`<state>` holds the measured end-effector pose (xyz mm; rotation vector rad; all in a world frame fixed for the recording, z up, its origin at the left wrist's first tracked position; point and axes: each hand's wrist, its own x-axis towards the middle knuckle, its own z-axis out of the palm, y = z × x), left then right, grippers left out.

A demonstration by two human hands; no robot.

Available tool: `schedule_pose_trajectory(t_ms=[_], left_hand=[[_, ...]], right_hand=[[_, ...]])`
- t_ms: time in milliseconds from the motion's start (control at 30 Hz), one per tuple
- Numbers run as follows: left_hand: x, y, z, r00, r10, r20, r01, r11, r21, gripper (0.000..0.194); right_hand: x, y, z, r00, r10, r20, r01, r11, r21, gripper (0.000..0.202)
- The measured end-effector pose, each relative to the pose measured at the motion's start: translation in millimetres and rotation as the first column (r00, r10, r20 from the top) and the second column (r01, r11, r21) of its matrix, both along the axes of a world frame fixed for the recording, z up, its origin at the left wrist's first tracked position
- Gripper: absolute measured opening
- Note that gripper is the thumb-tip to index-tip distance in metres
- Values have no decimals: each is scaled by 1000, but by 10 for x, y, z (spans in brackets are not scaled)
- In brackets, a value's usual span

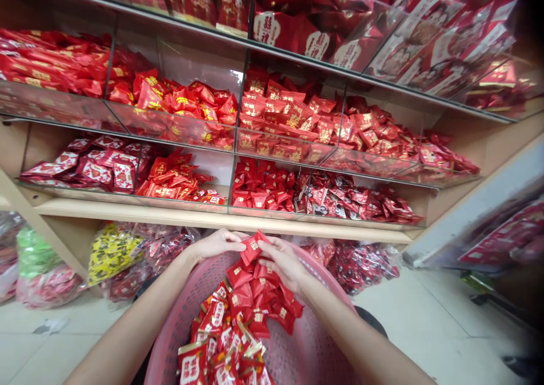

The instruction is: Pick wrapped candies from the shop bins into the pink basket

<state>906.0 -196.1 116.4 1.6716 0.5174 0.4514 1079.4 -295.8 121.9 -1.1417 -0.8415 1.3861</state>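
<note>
Between my two hands is a small red wrapped candy (251, 249) with gold print, held up at the far rim of a pink plastic basket (170, 322). My left hand (219, 244) pinches its left side with thumb and finger. On its right side, the fingers of my right hand (283, 260) close on the wrapper. Below my hands, more plain red candies (259, 300) lie in a heap in the basket. Nearer to me in the same basket are red packets with white labels and gold edges (216, 317).
Ahead stands a wooden shelf (212, 218) with clear dividers and several bins of red wrapped sweets (293, 113). Under it, on the tiled floor (408, 317), lie plastic bags of sweets, among them a yellow bag (113, 252) and a green bag (36, 252).
</note>
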Motion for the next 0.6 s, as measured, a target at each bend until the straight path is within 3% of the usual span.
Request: schedule_pose_trajectory(t_ms=[67,133,233,300,433,600], left_hand=[[6,1,5,1000,-9,9,9,1000,2,20],[7,-6,13,1000,-14,6,14,1000,-5,21],[-7,-32,39,1000,-12,10,13,994,-106,33],[-23,-51,60,1000,11,-13,-12,989,-148,40],[-43,-64,84,994,85,-75,-92,990,-108,43],[-26,-56,81,993,95,-73,-104,987,-119,42]], right_hand=[[-81,-24,-7,997,23,-71,-23,1000,-8,35],[-134,-29,-14,995,-31,-94,32,999,11,36],[-87,-61,23,992,-91,-85,96,994,61,33],[33,-144,86,995,-69,-74,74,995,71,32],[355,-471,201,999,24,-29,-23,1000,19,38],[709,-903,89,994,68,84,-58,991,-125,34]])
